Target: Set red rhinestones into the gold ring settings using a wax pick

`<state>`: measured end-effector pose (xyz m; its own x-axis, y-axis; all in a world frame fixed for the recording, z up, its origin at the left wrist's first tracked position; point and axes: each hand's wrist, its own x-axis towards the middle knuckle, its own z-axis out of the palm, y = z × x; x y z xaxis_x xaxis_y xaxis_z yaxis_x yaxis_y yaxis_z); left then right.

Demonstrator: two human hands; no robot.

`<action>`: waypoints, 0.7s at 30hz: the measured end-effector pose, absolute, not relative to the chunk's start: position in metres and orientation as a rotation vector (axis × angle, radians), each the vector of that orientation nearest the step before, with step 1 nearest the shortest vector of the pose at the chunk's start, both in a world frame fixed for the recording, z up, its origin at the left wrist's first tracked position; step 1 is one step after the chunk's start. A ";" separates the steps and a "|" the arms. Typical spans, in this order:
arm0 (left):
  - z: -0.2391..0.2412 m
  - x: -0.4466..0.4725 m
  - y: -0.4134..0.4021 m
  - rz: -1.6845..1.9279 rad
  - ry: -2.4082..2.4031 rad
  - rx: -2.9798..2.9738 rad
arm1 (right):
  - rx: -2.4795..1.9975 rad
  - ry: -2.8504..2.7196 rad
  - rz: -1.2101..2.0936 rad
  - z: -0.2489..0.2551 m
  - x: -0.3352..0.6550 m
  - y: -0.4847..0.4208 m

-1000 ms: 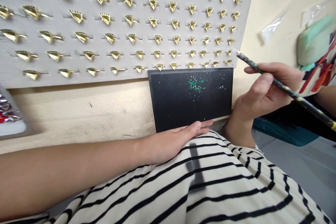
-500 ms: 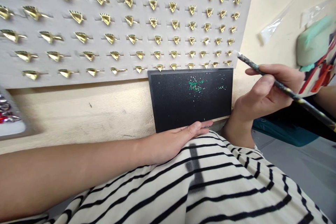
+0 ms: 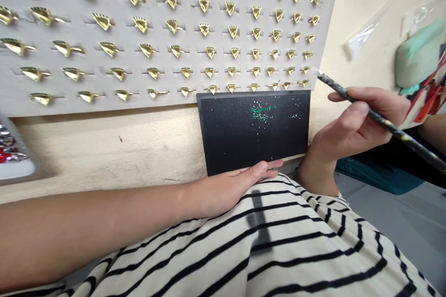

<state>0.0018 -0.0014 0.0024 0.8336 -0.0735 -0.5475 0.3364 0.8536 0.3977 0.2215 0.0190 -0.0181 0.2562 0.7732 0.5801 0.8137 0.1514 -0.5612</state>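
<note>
My right hand (image 3: 351, 125) holds a slim, dark speckled pencil-like tool (image 3: 369, 104) with a pale tip, which points up and left at the lower right corner of a grey board (image 3: 167, 106). That board carries rows of small gold triangular ring settings (image 3: 176, 26) in slots. Below it stands a black ribbed pad (image 3: 223, 148) sprinkled with tiny green and white stones (image 3: 260, 113). My left hand (image 3: 240, 178) lies flat and empty, its fingertips touching the pad's lower edge.
A cream wooden surface (image 3: 111, 158) runs under the boards. A tray (image 3: 10, 158) of silver and red pieces sits at the left edge. At upper right are a blurred green pad (image 3: 420, 53), clear plastic (image 3: 364, 32) and patterned cloth (image 3: 425, 97). A teal bag (image 3: 376, 176) lies lower right.
My right hand and the tool have shifted slightly to the right. My left hand and the stones on the pad look unchanged.
</note>
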 end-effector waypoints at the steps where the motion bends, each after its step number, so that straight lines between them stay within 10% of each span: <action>1: 0.003 0.001 -0.001 -0.223 0.545 0.502 | -1.549 -1.542 -0.044 -0.017 0.222 0.019; 21: 0.004 0.005 -0.004 -0.177 0.572 0.513 | -1.454 -1.807 0.099 -0.012 0.222 0.015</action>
<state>0.0046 -0.0040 0.0044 0.8300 -0.0202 -0.5574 0.2986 0.8601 0.4135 0.2220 0.0155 -0.0121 -0.0224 0.8511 0.5245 0.7889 0.3373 -0.5136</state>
